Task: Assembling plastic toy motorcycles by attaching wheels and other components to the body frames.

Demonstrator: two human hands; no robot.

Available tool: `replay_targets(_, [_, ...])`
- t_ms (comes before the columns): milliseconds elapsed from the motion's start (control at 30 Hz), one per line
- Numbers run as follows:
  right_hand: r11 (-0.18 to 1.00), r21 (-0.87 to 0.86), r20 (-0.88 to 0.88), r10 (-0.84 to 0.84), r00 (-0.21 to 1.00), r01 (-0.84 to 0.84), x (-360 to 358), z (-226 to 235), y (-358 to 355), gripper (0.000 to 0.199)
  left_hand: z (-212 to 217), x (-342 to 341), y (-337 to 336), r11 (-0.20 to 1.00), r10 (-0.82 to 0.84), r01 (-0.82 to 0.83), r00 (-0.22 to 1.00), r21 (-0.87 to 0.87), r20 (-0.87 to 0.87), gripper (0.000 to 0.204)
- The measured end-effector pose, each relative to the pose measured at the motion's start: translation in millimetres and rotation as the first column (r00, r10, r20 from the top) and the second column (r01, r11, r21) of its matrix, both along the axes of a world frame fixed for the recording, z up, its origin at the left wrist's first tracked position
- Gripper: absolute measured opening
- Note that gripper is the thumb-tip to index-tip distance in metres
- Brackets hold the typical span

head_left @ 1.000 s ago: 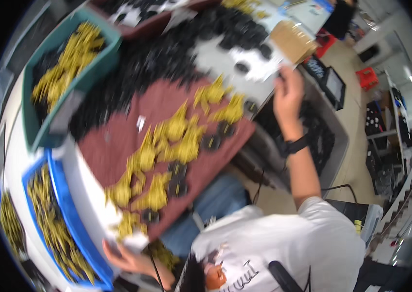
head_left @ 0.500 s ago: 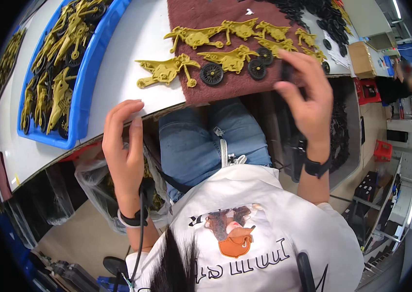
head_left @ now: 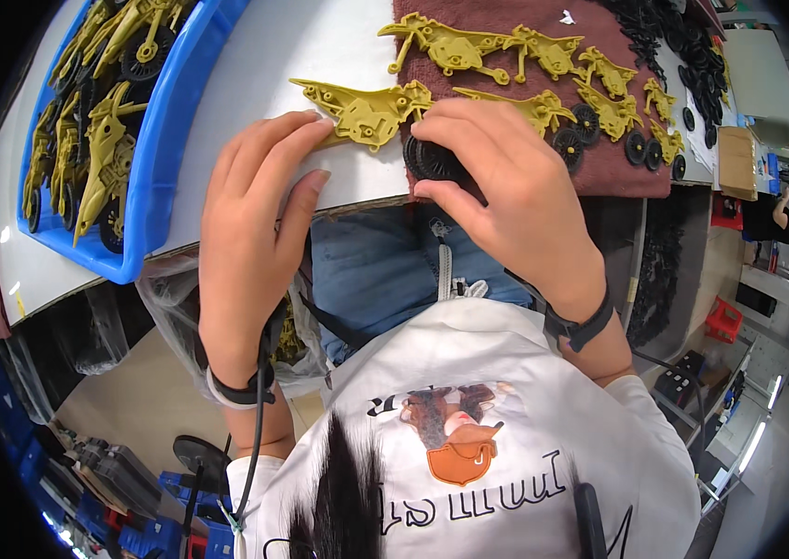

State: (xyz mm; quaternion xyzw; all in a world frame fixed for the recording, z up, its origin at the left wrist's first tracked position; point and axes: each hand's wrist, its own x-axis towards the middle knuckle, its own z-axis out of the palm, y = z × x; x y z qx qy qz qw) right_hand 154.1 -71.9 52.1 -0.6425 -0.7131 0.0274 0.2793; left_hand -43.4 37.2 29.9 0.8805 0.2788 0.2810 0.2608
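Yellow plastic motorcycle frame (head_left: pixel 357 110), light and stiff: left hand (head_left: pixel 250 214) pins its tail with flat fingers; right hand (head_left: pixel 497 182) pinches a black wheel (head_left: pixel 434 160) at the rim.

Yellow frame (head_left: pixel 367 112): matt plastic. Black wheel (head_left: pixel 436 160): plastic, prob. ribbed. Maroon mat (head_left: pixel 618 163): fuzzy cloth. Blue tray (head_left: pixel 148 200): glossy plastic.

A blue tray (head_left: pixel 148 200) of finished yellow toy motorcycles (head_left: pixel 101 177) sits on the white table (head_left: pixel 255 56). Right of the tray lies a maroon cloth (head_left: pixel 613 172) bearing more yellow frames (head_left: pixel 544 51) and black wheels (head_left: pixel 641 144); beyond it, a cardboard box (head_left: pixel 737 158).
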Motion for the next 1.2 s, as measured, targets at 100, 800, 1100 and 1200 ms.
replay_targets(100, [0.998,-0.051,-0.004,-0.024,1.0,0.024,-1.3,3.8,-1.3,0.041,-10.0,1.9,-1.3,0.999,0.01,-0.01,1.0,0.036,0.004,0.03])
replay_targets(800, [0.987,0.116,-0.022,0.11,0.994,-0.107,-51.4,-9.5,62.2,0.035,-24.5,-16.5,4.1,0.855,0.304,0.032,0.778,-0.518,0.55,0.024])
replay_targets(1100, [0.996,0.059,-0.017,0.073,0.997,-0.072,-32.9,12.2,37.4,0.041,-14.9,-26.6,-2.4,0.868,0.257,0.015,0.841,-0.497,0.476,0.023])
replay_targets(1200, [0.997,0.065,0.015,-0.032,0.999,0.031,1.9,30.1,6.5,0.035,21.3,-50.3,-14.6,0.909,0.094,0.032,0.956,-0.417,0.278,0.022])
